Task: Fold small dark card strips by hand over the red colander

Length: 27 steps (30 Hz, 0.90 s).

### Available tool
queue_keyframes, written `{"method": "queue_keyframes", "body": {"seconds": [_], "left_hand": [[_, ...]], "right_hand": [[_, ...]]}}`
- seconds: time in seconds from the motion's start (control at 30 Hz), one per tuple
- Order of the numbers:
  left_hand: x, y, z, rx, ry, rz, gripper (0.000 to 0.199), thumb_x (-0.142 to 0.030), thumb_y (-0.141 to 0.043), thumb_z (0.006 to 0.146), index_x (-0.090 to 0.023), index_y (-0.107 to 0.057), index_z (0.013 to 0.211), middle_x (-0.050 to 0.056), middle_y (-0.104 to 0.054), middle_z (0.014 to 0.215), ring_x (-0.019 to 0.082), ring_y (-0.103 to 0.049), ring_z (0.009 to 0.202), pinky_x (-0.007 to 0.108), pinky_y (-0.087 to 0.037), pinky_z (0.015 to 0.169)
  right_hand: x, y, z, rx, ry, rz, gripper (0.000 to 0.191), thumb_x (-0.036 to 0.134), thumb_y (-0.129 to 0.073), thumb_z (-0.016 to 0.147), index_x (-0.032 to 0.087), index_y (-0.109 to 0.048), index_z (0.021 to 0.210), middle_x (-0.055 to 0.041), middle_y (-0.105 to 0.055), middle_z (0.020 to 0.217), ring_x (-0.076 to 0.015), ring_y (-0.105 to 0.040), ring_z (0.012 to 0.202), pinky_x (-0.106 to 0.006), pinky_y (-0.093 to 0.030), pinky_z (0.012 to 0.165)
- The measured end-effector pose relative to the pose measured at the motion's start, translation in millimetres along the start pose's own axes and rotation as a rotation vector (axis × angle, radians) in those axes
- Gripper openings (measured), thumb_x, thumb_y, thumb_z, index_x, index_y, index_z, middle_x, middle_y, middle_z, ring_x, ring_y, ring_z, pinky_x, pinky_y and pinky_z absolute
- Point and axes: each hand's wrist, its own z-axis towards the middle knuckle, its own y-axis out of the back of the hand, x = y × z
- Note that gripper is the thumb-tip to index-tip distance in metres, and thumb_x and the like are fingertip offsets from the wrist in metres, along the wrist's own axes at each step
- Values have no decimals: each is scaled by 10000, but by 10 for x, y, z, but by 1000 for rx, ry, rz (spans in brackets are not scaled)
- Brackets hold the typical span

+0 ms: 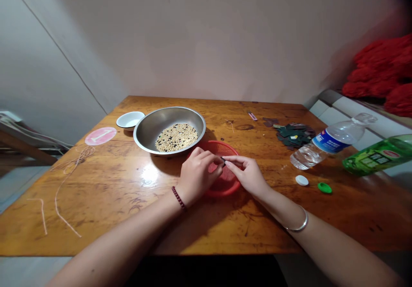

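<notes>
Over a red mesh basket near the middle of the table, my two hands meet at the fingertips. My left hand, with a dark beaded bracelet at the wrist, is closed in a pinch. My right hand, with a silver bangle further up the arm, also pinches. Between them is a small dark piece, too small to name. Just behind and to the left stands a steel bowl holding pale beans mixed with dark ones.
A white bowl, pink disc and loose string are at the left. Right: dark scraps, a cutter, a clear bottle, a green bottle, a white cap and a green cap.
</notes>
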Motion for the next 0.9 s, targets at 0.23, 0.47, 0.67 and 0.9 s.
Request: {"method": "queue_keyframes", "body": {"seconds": [0.23,0.47,0.67,0.9], "left_hand": [[-5,5,4,-1,7,5,75,-277,-632,851,-238,-696,840,0,-706,847,181,-510,819,296,-444,709],[12,-10,19,-21,65,-32,125,-322,-624,866,-222,-690,831,9,-696,819,174,-518,800,302,-447,724],[5,-17,21,4,32,-32,88,-302,-645,844,-227,-689,830,3,-703,835,178,-521,813,298,-449,712],[-13,-21,7,18,41,-18,79,-290,-641,845,-230,-691,828,4,-702,838,177,-523,811,296,-452,704]], "right_hand": [[21,-12,-6,-12,-6,-15,274,393,-713,745,189,-754,924,-84,-762,978,-245,-724,924,-413,-562,914],[12,-9,-9,-11,-5,-16,291,398,-706,753,192,-745,955,-83,-759,995,-242,-723,934,-408,-565,911],[6,-7,-18,-15,-5,-26,281,382,-700,759,185,-744,953,-83,-758,1001,-236,-721,941,-393,-563,914],[-4,1,-13,-17,0,-31,287,395,-702,762,191,-747,959,-83,-757,1004,-242,-720,944,-408,-559,923]]}}
